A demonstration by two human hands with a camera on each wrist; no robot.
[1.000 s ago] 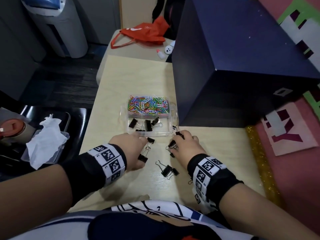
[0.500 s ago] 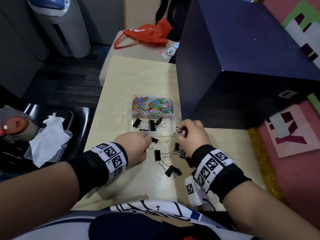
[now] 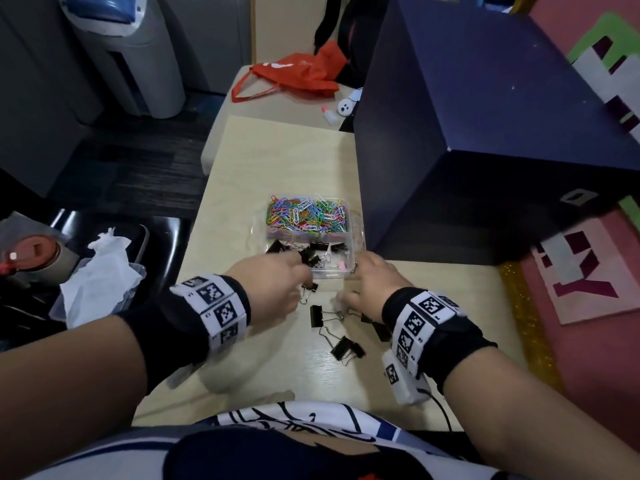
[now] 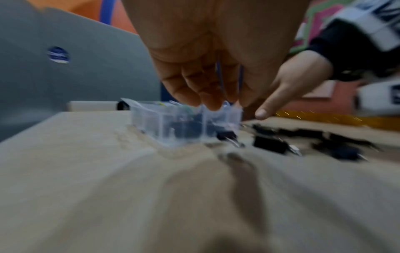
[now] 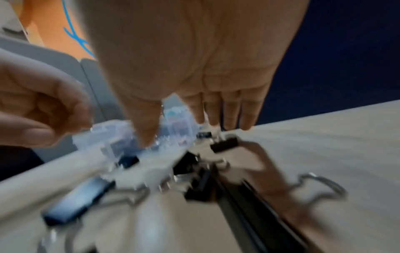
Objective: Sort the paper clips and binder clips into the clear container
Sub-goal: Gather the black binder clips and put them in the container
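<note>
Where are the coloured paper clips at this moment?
In the head view, the coloured paper clips fill the far compartment of the clear container, just behind the compartment with black binder clips and left of the dark blue box.

A large dark blue box (image 3: 485,140) is seen standing on the right of the pale wooden table (image 3: 277,174), its near face in shadow. Beyond the table's far edge a lower beige surface (image 3: 221,133) is found, on which an orange bag (image 3: 298,76) lies crumpled, with a small white bottle with a pink cap (image 3: 328,114) and a small white round object (image 3: 346,107) to its right. A grey and blue appliance (image 3: 128,53) is placed on the dark floor at far left. At near left, crumpled white tissue (image 3: 100,271) is held in a clear tray (image 3: 138,275), beside a red-lidded cup (image 3: 31,252). Pink patterned mats (image 3: 588,282) are laid at right.
</note>
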